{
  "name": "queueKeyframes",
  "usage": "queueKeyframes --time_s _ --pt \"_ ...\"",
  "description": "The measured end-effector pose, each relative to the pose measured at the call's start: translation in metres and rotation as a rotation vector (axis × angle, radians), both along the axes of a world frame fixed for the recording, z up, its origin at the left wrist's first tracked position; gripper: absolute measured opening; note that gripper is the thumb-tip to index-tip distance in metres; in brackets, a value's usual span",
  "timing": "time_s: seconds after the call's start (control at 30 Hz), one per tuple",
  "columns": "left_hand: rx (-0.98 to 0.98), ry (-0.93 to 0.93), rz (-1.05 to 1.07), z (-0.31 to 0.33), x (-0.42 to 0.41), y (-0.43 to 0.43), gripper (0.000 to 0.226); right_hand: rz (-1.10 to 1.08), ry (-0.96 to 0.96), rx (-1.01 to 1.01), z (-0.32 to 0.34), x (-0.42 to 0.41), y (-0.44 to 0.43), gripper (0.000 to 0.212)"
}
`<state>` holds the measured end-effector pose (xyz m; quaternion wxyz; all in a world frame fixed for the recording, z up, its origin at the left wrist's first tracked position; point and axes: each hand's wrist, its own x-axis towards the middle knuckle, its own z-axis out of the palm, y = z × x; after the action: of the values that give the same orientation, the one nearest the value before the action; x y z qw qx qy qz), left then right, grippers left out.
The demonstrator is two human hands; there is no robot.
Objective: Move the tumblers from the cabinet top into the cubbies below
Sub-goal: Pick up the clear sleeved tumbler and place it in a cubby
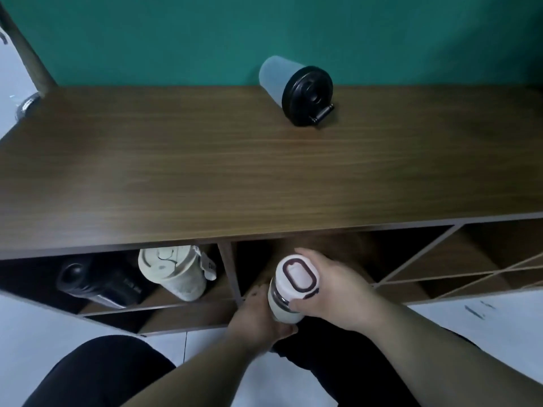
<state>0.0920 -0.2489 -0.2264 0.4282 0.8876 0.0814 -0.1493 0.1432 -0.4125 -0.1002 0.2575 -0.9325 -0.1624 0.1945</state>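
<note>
Head view. Both hands held one white tumbler in front of the middle cubby, just below the front edge of the cabinet top. Right hand wrapped around the upper body and the lid, fingers closed on it. Left hand cupped the base from below, also closed on the tumbler. Lid white with a dark oval ring, facing the camera.

One grey tumbler with a black lid stood on the cabinet top near the green wall, well apart from the hands.

Left cubby already held two: a black tumbler and a cream tumbler, side by side. A vertical divider stood between that cubby and the middle one, just beside the left hand's fingers. To the right, a compartment with crossed slats. Dark-clothed knees showed below, over white floor.
</note>
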Motion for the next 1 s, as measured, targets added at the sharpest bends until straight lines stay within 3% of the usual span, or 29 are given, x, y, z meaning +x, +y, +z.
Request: queueKeyframes --time_s 0.17,0.33,0.57,1.0 --pt "-0.065 -0.045 0.076 -0.002 0.025 -0.008 0.067 -0.078 0.052 0.126 -0.010 0.023 0.006 0.070" --pt "-0.106 -0.010 0.226 -0.046 0.042 -0.010 0.077 -0.088 0.076 0.128 -0.022 0.036 0.015 0.060" --pt "-0.035 0.104 0.310 -0.012 0.044 -0.013 0.075 -0.086 0.099 0.142 -0.024 0.043 0.018 0.026" --pt "0.062 0.068 0.340 -0.013 0.043 -0.021 0.056 -0.193 0.011 0.202 -0.036 0.035 0.025 0.032"
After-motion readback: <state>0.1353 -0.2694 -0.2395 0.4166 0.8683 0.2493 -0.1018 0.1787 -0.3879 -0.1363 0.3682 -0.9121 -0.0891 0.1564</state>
